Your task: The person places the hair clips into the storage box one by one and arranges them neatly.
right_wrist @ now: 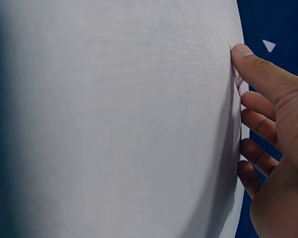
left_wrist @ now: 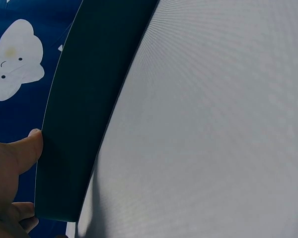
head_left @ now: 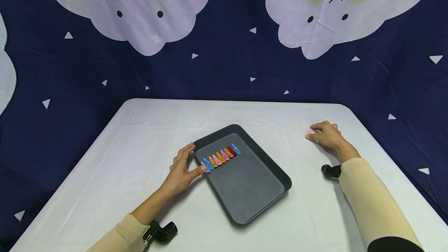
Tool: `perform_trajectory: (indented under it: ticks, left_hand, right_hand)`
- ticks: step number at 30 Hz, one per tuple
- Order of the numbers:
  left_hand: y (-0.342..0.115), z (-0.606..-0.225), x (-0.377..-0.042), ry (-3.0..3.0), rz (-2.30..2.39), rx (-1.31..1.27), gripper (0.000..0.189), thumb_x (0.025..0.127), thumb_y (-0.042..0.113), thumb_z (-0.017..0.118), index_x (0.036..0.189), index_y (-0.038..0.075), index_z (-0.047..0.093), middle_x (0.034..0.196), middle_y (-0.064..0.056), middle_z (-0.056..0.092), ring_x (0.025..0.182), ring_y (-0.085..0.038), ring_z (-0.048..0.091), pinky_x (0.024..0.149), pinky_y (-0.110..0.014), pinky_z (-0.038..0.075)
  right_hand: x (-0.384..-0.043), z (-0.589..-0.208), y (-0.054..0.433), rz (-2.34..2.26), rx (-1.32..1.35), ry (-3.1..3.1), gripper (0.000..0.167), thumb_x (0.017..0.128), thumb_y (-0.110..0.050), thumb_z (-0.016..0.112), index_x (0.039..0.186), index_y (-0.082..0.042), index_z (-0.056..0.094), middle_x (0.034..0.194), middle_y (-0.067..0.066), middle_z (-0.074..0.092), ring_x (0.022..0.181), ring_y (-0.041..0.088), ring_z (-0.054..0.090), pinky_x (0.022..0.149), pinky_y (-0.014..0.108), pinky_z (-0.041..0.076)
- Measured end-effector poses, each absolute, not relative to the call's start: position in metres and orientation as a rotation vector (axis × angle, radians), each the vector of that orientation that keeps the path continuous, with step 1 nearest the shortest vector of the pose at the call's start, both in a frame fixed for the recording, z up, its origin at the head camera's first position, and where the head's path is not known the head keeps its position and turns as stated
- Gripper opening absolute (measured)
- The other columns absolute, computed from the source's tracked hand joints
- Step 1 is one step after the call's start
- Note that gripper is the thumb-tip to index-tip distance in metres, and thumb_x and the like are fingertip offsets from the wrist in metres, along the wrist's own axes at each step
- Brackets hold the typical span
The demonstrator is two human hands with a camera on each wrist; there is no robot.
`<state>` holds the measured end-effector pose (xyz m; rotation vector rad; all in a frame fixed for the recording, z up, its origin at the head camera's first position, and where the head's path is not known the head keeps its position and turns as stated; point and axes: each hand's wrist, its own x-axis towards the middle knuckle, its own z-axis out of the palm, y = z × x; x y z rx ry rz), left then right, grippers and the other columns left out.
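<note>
A dark grey baking tray (head_left: 250, 184) lies at an angle on the white table, with a slanting row of colourful snap hair clips (head_left: 221, 158) in its far left part. My left hand (head_left: 181, 172) holds the tray's left corner, thumb at the rim beside the purple end clip and fingers along the outside. In the left wrist view the thumb and fingers touch the tray's side wall (left_wrist: 84, 124). Far to the right, my right hand (head_left: 327, 134) pinches a small flat pink piece (head_left: 310, 132) at the table surface. Fingers hide much of it, so its kind is unclear.
The white-covered table (head_left: 147, 135) has rounded far corners. Behind it hangs a dark blue cloth (head_left: 224, 69) with white clouds and small triangles. A black wrist device (head_left: 162, 232) is on the left wrist, another black device (head_left: 330, 171) on the right.
</note>
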<state>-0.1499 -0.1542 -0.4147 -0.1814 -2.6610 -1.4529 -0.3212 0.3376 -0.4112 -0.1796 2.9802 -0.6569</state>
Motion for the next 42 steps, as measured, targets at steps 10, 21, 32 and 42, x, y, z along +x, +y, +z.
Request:
perform_trajectory:
  ticks: [10, 21, 32, 42]
  left_hand:
    - [-0.154, -0.414, -0.150, -2.666, -1.448, -0.180, 0.082, 0.079, 0.022, 0.075, 0.145, 0.004, 0.031, 0.155, -0.008, 0.025, 0.131, -0.034, 0.030, 0.097, -0.055, 0.020]
    - [-0.154, -0.414, -0.150, -2.670, -1.448, -0.176, 0.082, 0.079, 0.023, 0.075, 0.145, 0.005, 0.031, 0.155, -0.007, 0.025, 0.131, -0.033, 0.030, 0.096, -0.054, 0.020]
    - [-0.154, -0.415, -0.150, -2.671, -1.444, -0.178, 0.082, 0.079, 0.023, 0.075, 0.145, 0.005, 0.031, 0.155, -0.007, 0.025, 0.130, -0.033, 0.031, 0.094, -0.050, 0.022]
    - [-0.155, -0.415, -0.150, -2.670, -1.445, -0.185, 0.082, 0.079, 0.024, 0.075, 0.145, 0.005, 0.031, 0.155, -0.007, 0.025, 0.131, -0.034, 0.030, 0.096, -0.052, 0.021]
  right_hand:
    - [-0.320, -0.411, 0.337, -0.675, -0.158, 2.969, 0.069, 0.085, -0.048, 0.063, 0.132, 0.000, 0.049, 0.141, 0.031, 0.032, 0.127, 0.054, 0.021, 0.098, 0.067, 0.019]
    - [-0.322, -0.412, 0.335, -0.670, -0.170, 2.997, 0.061, 0.086, -0.039, 0.065, 0.129, 0.002, 0.051, 0.138, 0.031, 0.035, 0.124, 0.053, 0.025, 0.096, 0.065, 0.021]
    - [-0.319, -0.410, 0.334, -0.710, -0.156, 2.993, 0.065, 0.085, -0.045, 0.065, 0.129, 0.000, 0.051, 0.136, 0.029, 0.039, 0.122, 0.049, 0.028, 0.097, 0.065, 0.021]
    - [-0.318, -0.391, 0.314, -0.772, -0.339, 3.017, 0.061, 0.085, -0.042, 0.066, 0.130, -0.003, 0.052, 0.135, 0.025, 0.045, 0.119, 0.045, 0.035, 0.092, 0.058, 0.031]
